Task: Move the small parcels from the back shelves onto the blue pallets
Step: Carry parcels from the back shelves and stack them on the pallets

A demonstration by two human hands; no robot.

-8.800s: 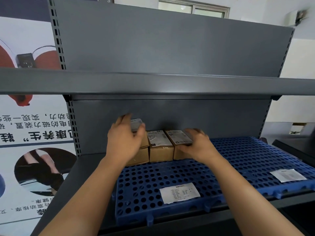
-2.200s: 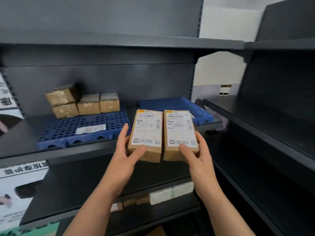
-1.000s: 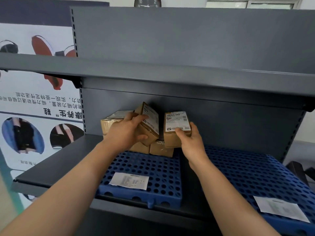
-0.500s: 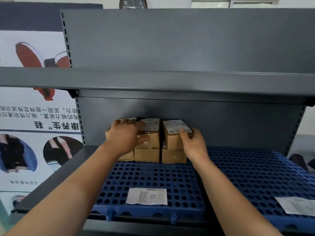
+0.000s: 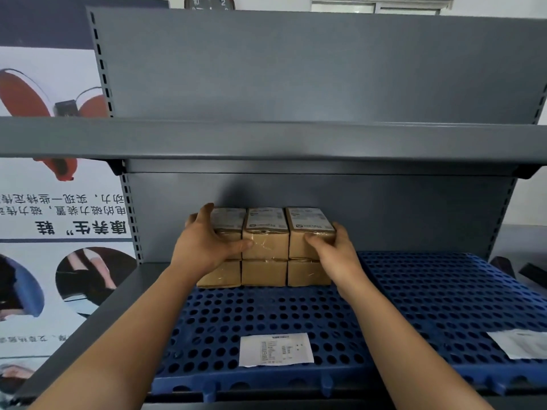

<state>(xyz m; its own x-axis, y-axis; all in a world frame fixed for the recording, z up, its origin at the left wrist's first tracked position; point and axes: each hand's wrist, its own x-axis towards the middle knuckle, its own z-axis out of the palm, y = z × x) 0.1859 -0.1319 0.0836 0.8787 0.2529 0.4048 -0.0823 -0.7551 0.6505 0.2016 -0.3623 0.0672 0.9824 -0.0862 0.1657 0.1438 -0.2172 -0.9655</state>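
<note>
Parcels point(image 5: 265, 261) stacked two high, three across, at back of left blue pallet point(image 5: 296, 313); left grip point(image 5: 204, 247) curled round upper-left parcel point(image 5: 230, 221), right grip point(image 5: 336, 251) curled round upper-right parcel point(image 5: 310, 224).

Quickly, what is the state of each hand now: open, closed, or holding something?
Left hand: holds the upper left parcel, fingers over its top.
Right hand: holds the upper right parcel at its right end.

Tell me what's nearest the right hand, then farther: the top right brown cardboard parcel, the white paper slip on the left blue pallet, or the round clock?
1. Top right brown cardboard parcel: gripped by the right hand.
2. White paper slip: lower, on the left blue pallet, near its front.
3. Round clock: high above the grey metal shelf.
</note>
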